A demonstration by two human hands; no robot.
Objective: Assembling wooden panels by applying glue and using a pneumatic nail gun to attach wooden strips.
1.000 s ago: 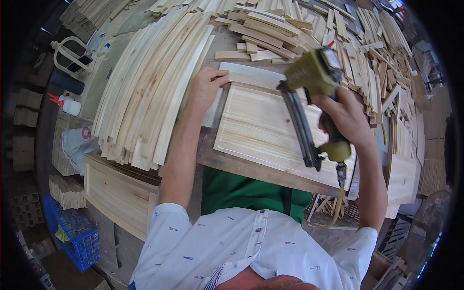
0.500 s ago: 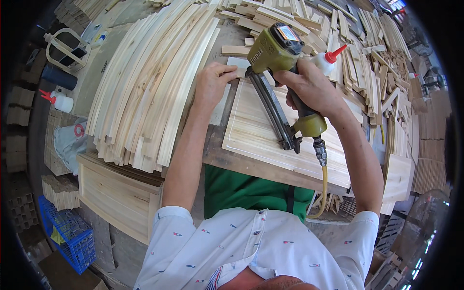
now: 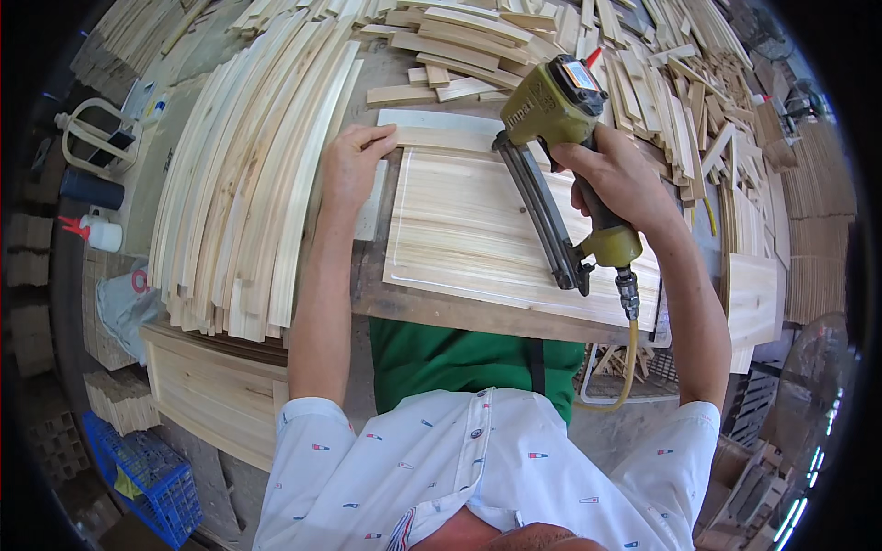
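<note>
at far edge of panel (image 3: 459, 216), left fingers (image 3: 375, 135) pinched on strip (image 3: 450, 140); over its open face, right fingers (image 3: 577, 159) around nail gun (image 3: 548, 112)

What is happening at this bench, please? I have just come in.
A person is working over a flat wooden panel on a workbench. The right hand grips an olive-green nail gun, with a yellow hose attached, above the panel. The left hand has its fingers at the left end of a narrow wooden strip along the panel's far edge. Whether the nail gun touches the strip is hard to tell. Long boards lie stacked to the left.
</note>
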